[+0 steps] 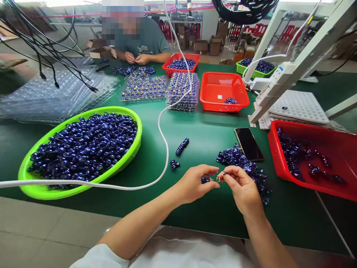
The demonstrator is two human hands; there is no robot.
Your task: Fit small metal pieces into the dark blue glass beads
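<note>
Over green mat point(209, 126) — hands point(195, 183) point(243, 190) pinch glossy blue bead point(205, 179).

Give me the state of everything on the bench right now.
left hand, pinched on one end of a blue piece
right hand, pinched on its other end
green basket, heaped full
near red basket, partly filled
middle red basket, almost empty
phone, flat, screen dark
loose pile, spread beside the right hand
clear trays, stacked, filled
white cable, slack across the table
</note>
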